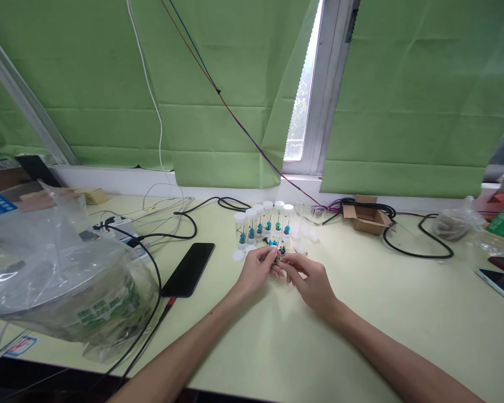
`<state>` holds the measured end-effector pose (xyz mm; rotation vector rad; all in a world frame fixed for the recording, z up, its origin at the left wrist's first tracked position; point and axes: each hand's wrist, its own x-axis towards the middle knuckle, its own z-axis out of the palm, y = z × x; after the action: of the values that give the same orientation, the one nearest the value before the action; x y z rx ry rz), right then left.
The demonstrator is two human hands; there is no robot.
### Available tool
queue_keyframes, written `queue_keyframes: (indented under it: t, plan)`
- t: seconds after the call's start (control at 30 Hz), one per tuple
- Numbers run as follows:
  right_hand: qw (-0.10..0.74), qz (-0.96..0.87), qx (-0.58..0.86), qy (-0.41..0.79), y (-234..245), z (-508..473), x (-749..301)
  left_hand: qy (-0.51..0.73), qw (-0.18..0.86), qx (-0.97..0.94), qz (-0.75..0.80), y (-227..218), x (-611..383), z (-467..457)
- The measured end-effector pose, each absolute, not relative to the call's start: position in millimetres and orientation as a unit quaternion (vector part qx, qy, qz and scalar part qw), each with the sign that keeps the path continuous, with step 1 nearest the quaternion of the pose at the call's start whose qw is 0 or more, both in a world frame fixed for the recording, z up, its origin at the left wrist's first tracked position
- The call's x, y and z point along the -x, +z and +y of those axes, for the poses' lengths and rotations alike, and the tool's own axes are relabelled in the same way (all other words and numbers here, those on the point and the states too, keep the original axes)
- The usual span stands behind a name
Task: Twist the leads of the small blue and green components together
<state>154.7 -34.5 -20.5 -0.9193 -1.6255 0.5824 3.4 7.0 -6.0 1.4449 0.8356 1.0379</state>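
Both my hands meet over the pale green table (361, 313), just in front of a row of several small clear vials (264, 224) with white caps, each with a blue or green bit inside. My left hand (256, 271) is closed in a pinch on small dark and blue parts (277, 256). My right hand (309, 280) pinches the same cluster from the right; the parts are too small to name. A loose white cap (238, 256) lies left of my left hand. Empty clear vials (313, 215) stand at the row's right end.
A black phone (188, 268) lies left of my hands. A big clear plastic bag over a round tub (67, 291) fills the left side, with black cables (151, 313) by it. A small cardboard box (365, 215), a cable loop (420, 240) and more phones (502, 280) lie to the right.
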Motion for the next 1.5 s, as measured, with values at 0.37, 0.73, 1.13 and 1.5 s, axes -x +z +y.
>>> queue_keyframes:
  t: [0.37, 0.73, 1.13, 1.5]
  plan:
    - [0.567, -0.686, 0.404, 0.211, -21.6, -33.3, -156.8, 0.448, 0.559, -0.599, 0.358, -6.6, -5.2, 7.6]
    - [0.56, -0.701, 0.404, 0.181, -26.4, -30.4, -156.9, 0.45, 0.55, -0.607, 0.356, -12.4, -4.5, 11.3]
    - [0.541, -0.717, 0.415, 0.142, -27.3, -30.3, -158.4, 0.45, 0.524, -0.628, 0.359, -15.4, -4.7, 12.1]
    - [0.541, -0.7, 0.431, 0.182, -23.9, -31.2, -157.3, 0.454, 0.505, -0.637, 0.365, -14.7, -4.8, 10.9]
